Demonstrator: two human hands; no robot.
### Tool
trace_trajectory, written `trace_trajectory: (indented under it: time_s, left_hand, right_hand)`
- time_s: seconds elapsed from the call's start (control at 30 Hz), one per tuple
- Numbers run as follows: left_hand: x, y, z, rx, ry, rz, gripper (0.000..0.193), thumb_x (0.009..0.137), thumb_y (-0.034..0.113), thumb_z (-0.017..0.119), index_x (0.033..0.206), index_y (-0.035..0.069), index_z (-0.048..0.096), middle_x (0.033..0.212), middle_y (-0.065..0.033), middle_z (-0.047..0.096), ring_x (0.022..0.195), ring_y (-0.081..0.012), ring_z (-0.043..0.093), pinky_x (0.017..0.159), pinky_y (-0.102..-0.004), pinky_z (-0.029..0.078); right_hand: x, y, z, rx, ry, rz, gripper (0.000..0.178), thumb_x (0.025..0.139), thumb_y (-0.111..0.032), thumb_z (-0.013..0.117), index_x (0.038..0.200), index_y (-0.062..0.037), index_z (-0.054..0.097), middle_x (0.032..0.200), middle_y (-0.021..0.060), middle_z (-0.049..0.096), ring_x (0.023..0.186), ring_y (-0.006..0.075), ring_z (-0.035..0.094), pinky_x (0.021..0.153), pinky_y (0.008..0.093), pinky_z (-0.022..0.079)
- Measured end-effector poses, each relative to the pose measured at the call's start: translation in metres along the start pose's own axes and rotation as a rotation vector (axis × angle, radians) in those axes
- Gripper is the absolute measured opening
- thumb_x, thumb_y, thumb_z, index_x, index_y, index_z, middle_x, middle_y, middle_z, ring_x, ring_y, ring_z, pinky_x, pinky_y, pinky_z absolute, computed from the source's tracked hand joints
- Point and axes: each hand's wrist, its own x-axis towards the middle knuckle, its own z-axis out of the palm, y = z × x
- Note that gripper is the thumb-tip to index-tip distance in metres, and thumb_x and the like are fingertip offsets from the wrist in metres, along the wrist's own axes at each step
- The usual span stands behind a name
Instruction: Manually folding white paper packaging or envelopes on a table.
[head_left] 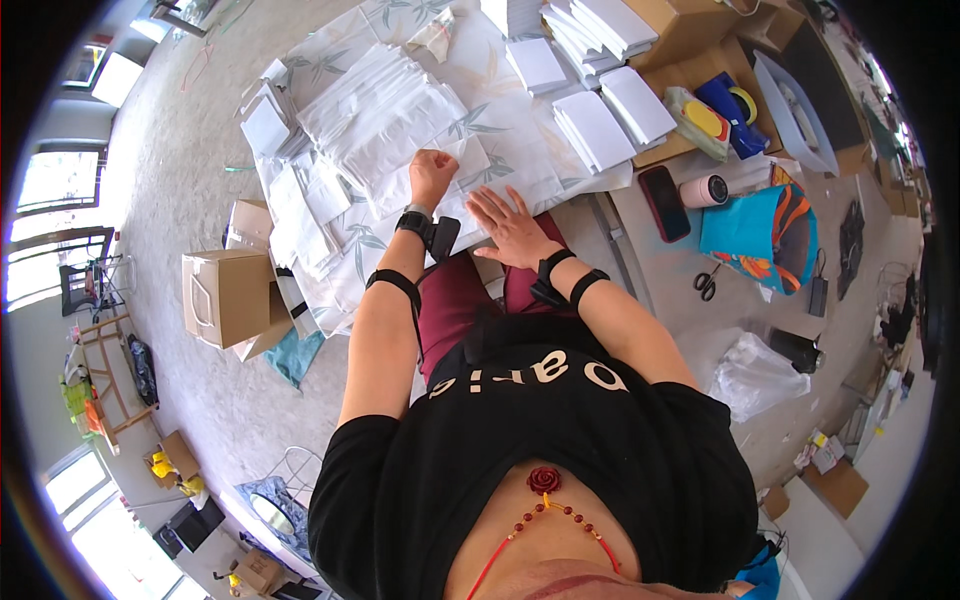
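My left hand (432,178) is closed, its fingertips pressed together at the left side of a thin white sheet (472,156) on the table. What it pinches, if anything, is too small to make out. Just beside it, my right hand (513,230) lies flat at the table's near edge, fingers stretched out, holding nothing. Beyond my left hand spreads a wide overlapping pile of thin white sheets (375,110). More white sheets (305,220) lie in a looser pile to its left.
Stacks of white folded paper (595,130) stand at the far right of the leaf-patterned tablecloth (515,120). Farther right are a phone (664,203), a pink cup (703,191), a blue bag (745,235) and scissors (707,282). A cardboard box (228,297) stands at left.
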Motion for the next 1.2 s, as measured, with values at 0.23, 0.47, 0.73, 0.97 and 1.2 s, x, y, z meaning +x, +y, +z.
trace_trajectory:
  time_s: [0.23, 0.47, 0.73, 0.97, 1.2]
  left_hand:
    - [-0.015, -0.014, -0.042, -0.8, 0.06, -0.305, 0.019, 0.092, 0.015, 0.069, 0.101, -0.001, 0.075, 0.094, -0.0028, 0.072, 0.084, -0.009, 0.064, 0.077, -0.0264, 0.053]
    - [-0.062, 0.002, -0.171, -1.079, 0.405, -0.149, 0.007, 0.097, 0.007, 0.065, 0.091, 0.005, 0.066, 0.091, 0.0011, 0.067, 0.086, -0.0081, 0.06, 0.083, -0.0267, 0.049]
    - [-0.1, 0.024, -0.205, -0.507, 0.317, -0.062, 0.014, 0.092, 0.003, 0.07, 0.105, -0.003, 0.07, 0.12, -0.0068, 0.068, 0.093, -0.0086, 0.063, 0.078, -0.0236, 0.052]
    - [-0.121, -0.003, -0.096, -0.514, 0.22, -0.133, 0.013, 0.09, 0.011, 0.074, 0.094, -0.001, 0.072, 0.11, -0.0092, 0.071, 0.092, -0.0149, 0.069, 0.075, -0.0288, 0.056]
    - [-0.136, -0.004, -0.057, -0.493, 0.189, -0.161, 0.014, 0.089, 0.012, 0.074, 0.093, 0.0, 0.073, 0.109, -0.0091, 0.07, 0.094, -0.0169, 0.069, 0.076, -0.0298, 0.056]
  right_hand:
    - [0.005, -0.002, 0.002, 0.0, 0.001, -0.012, 0.094, 0.091, -0.062, 0.062, 0.161, -0.0087, 0.029, 0.168, 0.0089, 0.025, 0.156, 0.0249, 0.018, 0.126, 0.056, 0.008]
    - [0.009, -0.008, -0.01, 0.026, -0.071, 0.047, 0.084, 0.095, -0.06, 0.057, 0.157, -0.0072, 0.037, 0.166, 0.0107, 0.03, 0.156, 0.0254, 0.02, 0.125, 0.0598, 0.008]
    - [0.057, -0.056, -0.069, 0.377, 0.406, -0.089, 0.033, 0.092, -0.021, 0.071, 0.123, -0.0096, 0.066, 0.134, 0.0115, 0.061, 0.128, 0.0301, 0.054, 0.11, 0.0478, 0.035]
    - [0.075, -0.076, -0.055, 0.659, 0.4, 0.144, 0.024, 0.085, -0.018, 0.078, 0.105, -0.0084, 0.069, 0.109, 0.009, 0.067, 0.106, 0.0309, 0.062, 0.093, 0.0434, 0.047]
    - [0.063, -0.067, -0.032, 0.594, 0.445, 0.208, 0.021, 0.085, -0.018, 0.078, 0.1, -0.0085, 0.068, 0.102, 0.0073, 0.069, 0.101, 0.0305, 0.064, 0.088, 0.044, 0.048]
